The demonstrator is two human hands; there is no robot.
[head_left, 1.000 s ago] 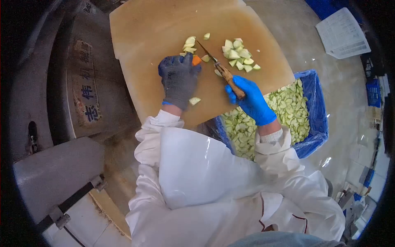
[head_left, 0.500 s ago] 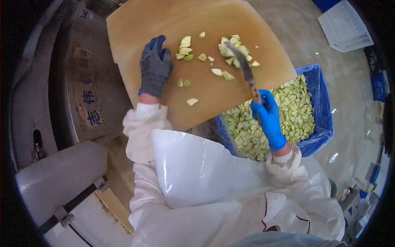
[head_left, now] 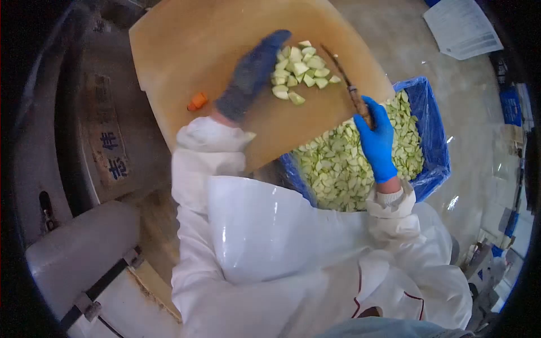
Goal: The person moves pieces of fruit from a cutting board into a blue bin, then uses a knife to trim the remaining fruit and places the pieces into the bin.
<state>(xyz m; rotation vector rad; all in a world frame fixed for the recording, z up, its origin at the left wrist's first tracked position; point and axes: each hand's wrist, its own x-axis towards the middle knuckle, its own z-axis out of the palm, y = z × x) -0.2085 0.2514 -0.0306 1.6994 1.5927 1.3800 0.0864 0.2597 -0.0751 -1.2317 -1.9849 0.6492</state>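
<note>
My left hand (head_left: 251, 74), in a dark grey knit glove, is stretched out over the cutting board (head_left: 191, 50) and blurred by motion. Its fingers lie along the left side of a heap of cut pale green-white pieces (head_left: 300, 67), some with green skin. In a blue glove, my right hand (head_left: 376, 138) grips the handle of a knife (head_left: 345, 79) at the board's right edge. The narrow dark blade points up and away, just right of the heap. One stray piece (head_left: 249, 136) lies by my left cuff. A small orange object (head_left: 197, 101) rests left of my left wrist.
Below the board's right edge stands a blue plastic-lined crate (head_left: 437, 135) full of sliced green-white pieces (head_left: 338, 169). A metal machine housing (head_left: 107, 129) with painted characters is at the left. A white printed sheet (head_left: 462, 28) is at the upper right.
My left hand has moved right across the board, and the scattered pieces are now gathered into one heap. The knife has swung right, off the pieces. The orange object has come into view.
</note>
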